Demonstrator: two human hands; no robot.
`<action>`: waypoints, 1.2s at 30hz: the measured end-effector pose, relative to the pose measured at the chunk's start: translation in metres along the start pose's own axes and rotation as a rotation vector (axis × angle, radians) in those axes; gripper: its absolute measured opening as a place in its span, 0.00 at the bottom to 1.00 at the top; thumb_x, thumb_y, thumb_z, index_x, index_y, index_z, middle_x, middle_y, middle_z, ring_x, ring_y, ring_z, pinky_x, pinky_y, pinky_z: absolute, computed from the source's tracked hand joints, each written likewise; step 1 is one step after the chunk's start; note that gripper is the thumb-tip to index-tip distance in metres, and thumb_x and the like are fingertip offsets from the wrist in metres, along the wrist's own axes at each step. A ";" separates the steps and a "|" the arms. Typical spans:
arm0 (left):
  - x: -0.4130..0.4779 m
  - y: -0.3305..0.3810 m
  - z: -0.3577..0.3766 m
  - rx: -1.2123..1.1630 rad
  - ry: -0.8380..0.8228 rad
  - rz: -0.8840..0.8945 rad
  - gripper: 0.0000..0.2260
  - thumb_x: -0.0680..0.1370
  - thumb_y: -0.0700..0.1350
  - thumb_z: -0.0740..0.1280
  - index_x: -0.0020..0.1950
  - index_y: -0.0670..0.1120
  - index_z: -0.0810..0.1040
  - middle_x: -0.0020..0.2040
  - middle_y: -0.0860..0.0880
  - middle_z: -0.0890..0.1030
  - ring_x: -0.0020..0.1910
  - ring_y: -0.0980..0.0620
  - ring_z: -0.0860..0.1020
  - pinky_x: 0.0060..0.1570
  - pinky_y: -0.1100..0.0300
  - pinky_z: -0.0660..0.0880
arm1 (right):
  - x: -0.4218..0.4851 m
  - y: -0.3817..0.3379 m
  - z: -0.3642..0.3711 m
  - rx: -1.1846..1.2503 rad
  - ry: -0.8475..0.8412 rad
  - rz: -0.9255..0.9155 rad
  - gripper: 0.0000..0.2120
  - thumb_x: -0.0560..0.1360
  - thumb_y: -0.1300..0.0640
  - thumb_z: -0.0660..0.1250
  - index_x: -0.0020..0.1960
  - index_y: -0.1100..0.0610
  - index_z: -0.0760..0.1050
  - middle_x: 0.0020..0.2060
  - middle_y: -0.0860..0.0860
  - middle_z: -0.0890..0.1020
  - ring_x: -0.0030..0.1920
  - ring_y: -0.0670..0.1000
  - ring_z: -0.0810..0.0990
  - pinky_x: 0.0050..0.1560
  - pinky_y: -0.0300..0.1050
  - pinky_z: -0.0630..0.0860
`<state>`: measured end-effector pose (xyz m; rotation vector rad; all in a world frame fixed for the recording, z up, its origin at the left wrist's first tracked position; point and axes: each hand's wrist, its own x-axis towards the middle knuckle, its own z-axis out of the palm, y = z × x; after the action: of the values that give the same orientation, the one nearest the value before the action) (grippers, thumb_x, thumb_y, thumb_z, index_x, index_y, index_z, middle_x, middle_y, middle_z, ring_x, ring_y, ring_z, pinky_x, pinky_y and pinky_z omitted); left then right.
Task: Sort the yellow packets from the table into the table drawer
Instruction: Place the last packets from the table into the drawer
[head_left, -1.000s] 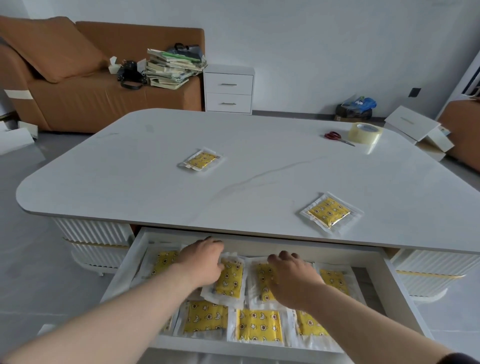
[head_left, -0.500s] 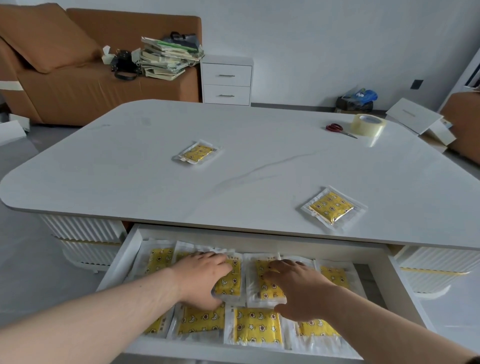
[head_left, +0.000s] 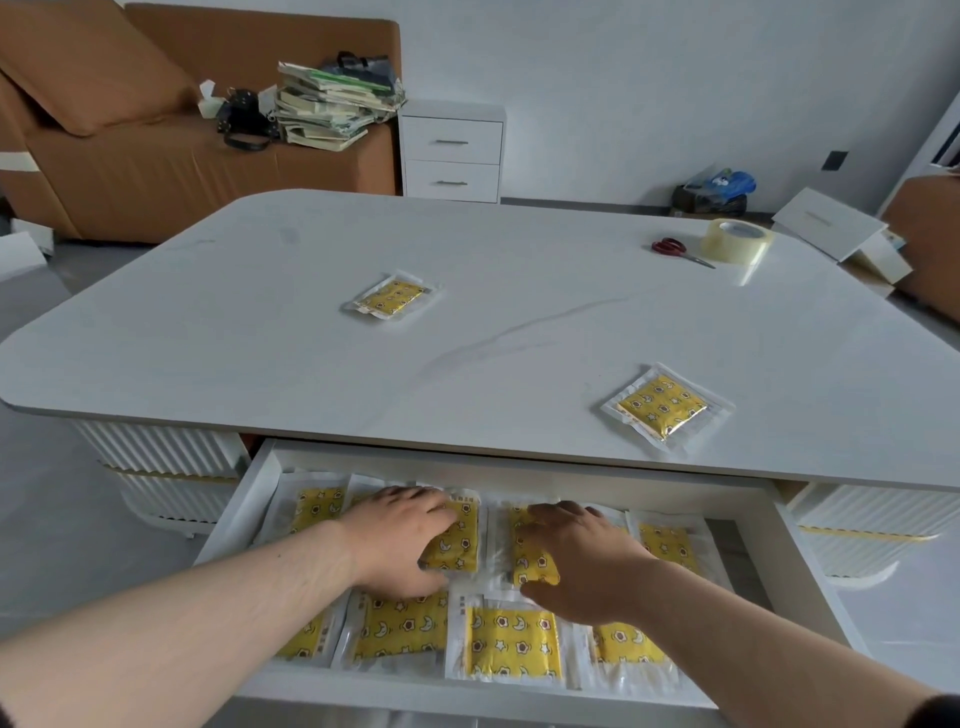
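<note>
Yellow packets (head_left: 514, 644) lie in the pulled-out drawer (head_left: 231, 525) in two rows, four at the back and four at the front, flat, clear edges overlapping. We see the left hand (head_left: 402, 540) palm down, fingers straight, pressing on the second back-row packet (head_left: 460, 543); it grips nothing. We see the right hand (head_left: 582, 564) palm down too, fingers loosely spread over the third back-row packet (head_left: 532, 558), thumb at its near edge. The hand looks unclenched and we make out no pinch.

Two packets are not yet in the drawer. The far packet (head_left: 392, 297) sits left of centre on the surface (head_left: 519, 332). The near packet (head_left: 662, 406) sits close to the front edge on the right, above the drawer's right end. We note both are well apart from each other and from the hands.

At the far right corner we see red-handled scissors (head_left: 675, 248) just beside a clear tape roll (head_left: 735, 236). Behind the surface we see a brown sofa (head_left: 156, 166) carrying a pile of books (head_left: 332, 104), with a white cabinet (head_left: 451, 150) beside it
</note>
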<state>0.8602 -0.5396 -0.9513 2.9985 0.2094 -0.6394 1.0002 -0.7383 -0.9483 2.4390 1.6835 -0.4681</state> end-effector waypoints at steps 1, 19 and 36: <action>0.000 -0.003 0.002 -0.003 0.011 -0.004 0.36 0.77 0.65 0.57 0.80 0.51 0.50 0.81 0.49 0.48 0.79 0.48 0.48 0.75 0.51 0.44 | 0.001 0.000 -0.001 0.023 0.025 0.009 0.30 0.78 0.38 0.58 0.76 0.48 0.62 0.78 0.50 0.59 0.77 0.54 0.57 0.77 0.52 0.53; 0.004 -0.008 0.005 -0.035 0.095 0.008 0.26 0.81 0.54 0.59 0.79 0.53 0.57 0.80 0.52 0.54 0.78 0.51 0.53 0.76 0.52 0.47 | 0.007 0.006 0.005 0.125 0.063 0.089 0.25 0.81 0.46 0.59 0.76 0.50 0.63 0.76 0.48 0.64 0.76 0.51 0.61 0.76 0.49 0.56; 0.015 -0.005 -0.002 -0.129 0.101 -0.046 0.31 0.77 0.58 0.66 0.77 0.52 0.62 0.76 0.53 0.63 0.74 0.52 0.62 0.74 0.53 0.59 | 0.014 0.008 0.012 0.107 0.081 0.099 0.25 0.78 0.41 0.61 0.71 0.52 0.70 0.70 0.48 0.73 0.70 0.52 0.70 0.72 0.49 0.64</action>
<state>0.8737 -0.5330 -0.9554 2.9111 0.3139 -0.4601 1.0100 -0.7319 -0.9646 2.6370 1.5967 -0.4636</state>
